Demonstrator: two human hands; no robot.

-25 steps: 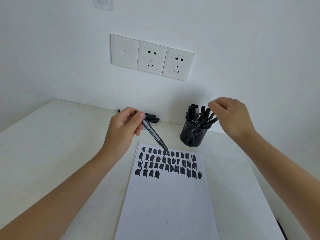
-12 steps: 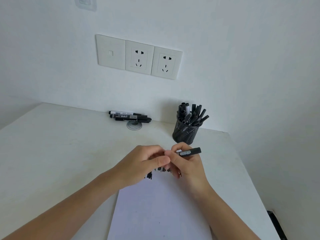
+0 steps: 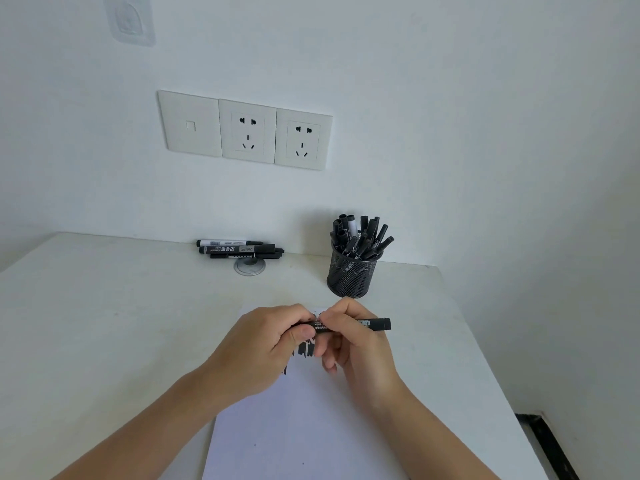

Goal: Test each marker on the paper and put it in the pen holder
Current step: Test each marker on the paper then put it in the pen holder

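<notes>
On the white table (image 3: 104, 323) lay a white sheet of paper (image 3: 304, 427) with black scribbles (image 3: 306, 348) at its far end. Above them the left hand (image 3: 263, 348) and the right hand (image 3: 356, 344) met with curled fingers. The round black mesh pen holder (image 3: 349, 275), full of markers, stood just beyond on the right, three loose black markers (image 3: 239, 250) lay at the far edge left of it, and both hands gripped one black marker (image 3: 374, 323), held sideways.

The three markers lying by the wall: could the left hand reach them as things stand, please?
Likely yes, once freed: the left hand and right hand both grip a marker now, but nothing stands between it and the three markers.
</notes>
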